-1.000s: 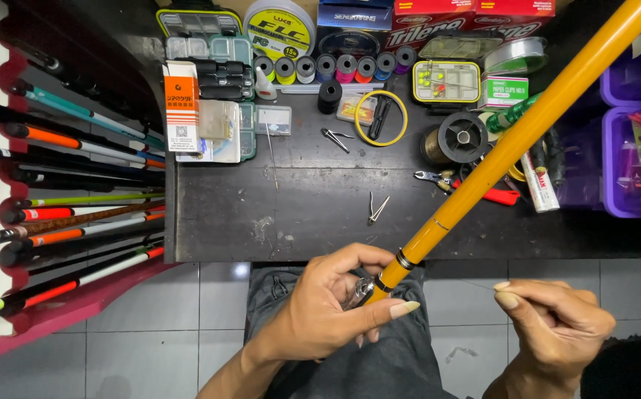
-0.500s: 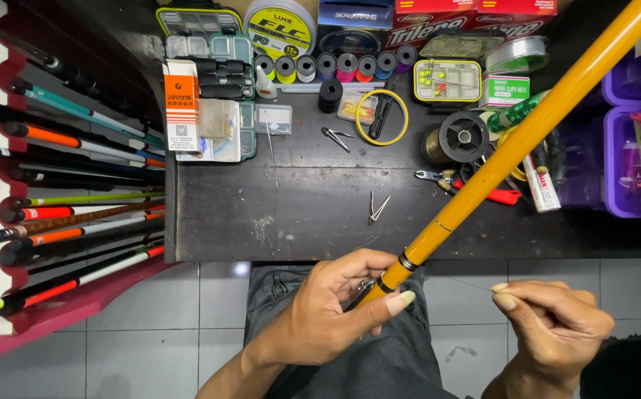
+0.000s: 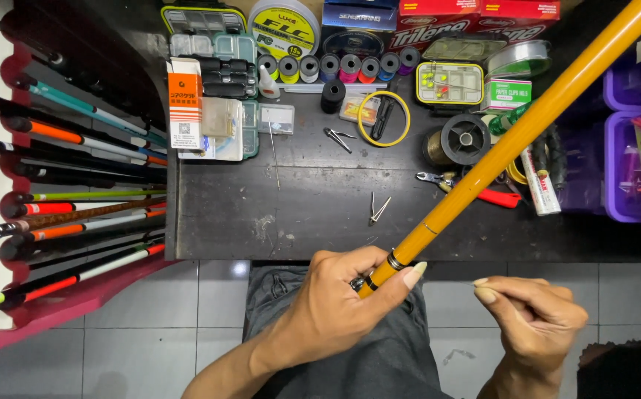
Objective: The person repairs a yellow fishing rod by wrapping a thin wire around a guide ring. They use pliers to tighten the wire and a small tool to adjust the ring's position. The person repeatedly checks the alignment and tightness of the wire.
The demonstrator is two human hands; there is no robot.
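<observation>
Left hand (image 3: 339, 303) clamped on butt end of yellow rod (image 3: 512, 140), held over the lap just off the worktop's (image 3: 298, 214) near edge; rod's long axis runs up and away to the far right corner. Right hand (image 3: 534, 321) sits just right of the butt, apart from it, fingertips (image 3: 483, 290) pinched together on something too fine to tell, maybe line. Beyond: small clips (image 3: 376, 209) mid-worktop, pliers (image 3: 438, 179) under the rod, spools (image 3: 335, 68) along far edge, rod rack (image 3: 62, 199) off the left edge.
</observation>
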